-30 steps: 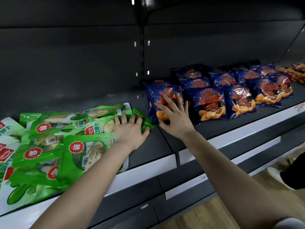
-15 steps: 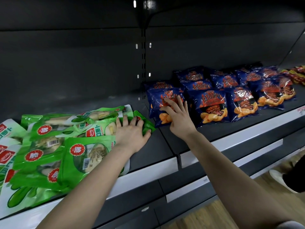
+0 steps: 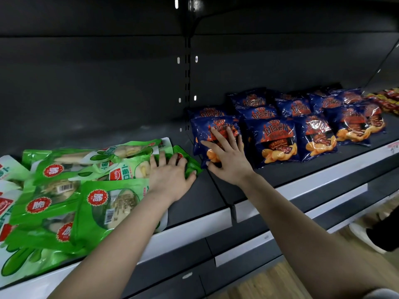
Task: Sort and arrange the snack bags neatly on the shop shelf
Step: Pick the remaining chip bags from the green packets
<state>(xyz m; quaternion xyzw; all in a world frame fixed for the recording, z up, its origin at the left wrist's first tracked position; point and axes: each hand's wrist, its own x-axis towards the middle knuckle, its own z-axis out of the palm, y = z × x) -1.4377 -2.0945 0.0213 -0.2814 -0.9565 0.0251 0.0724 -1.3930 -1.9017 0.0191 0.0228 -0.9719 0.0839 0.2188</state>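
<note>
A loose pile of green snack bags [image 3: 71, 190] lies on the left part of the dark shelf [image 3: 200, 197]. My left hand [image 3: 170, 175] rests flat with straight fingers on the rightmost green bag [image 3: 190, 162]. To the right, blue chip bags [image 3: 278, 137] stand in rows. My right hand [image 3: 228, 156] lies spread with straight fingers on the leftmost front blue bag [image 3: 203, 132], covering its lower middle.
Red snack packs [image 3: 388, 100] sit at the far right of the shelf. A vertical upright [image 3: 187, 83] divides the shelf's dark back wall. Below run white price rails [image 3: 302, 186] and a wooden floor. A person's white shoe [image 3: 362, 236] shows at the lower right.
My right hand has slid slightly farther onto the front blue bag, fingers still spread. My left hand stays on the green bag. The view has shifted a little.
</note>
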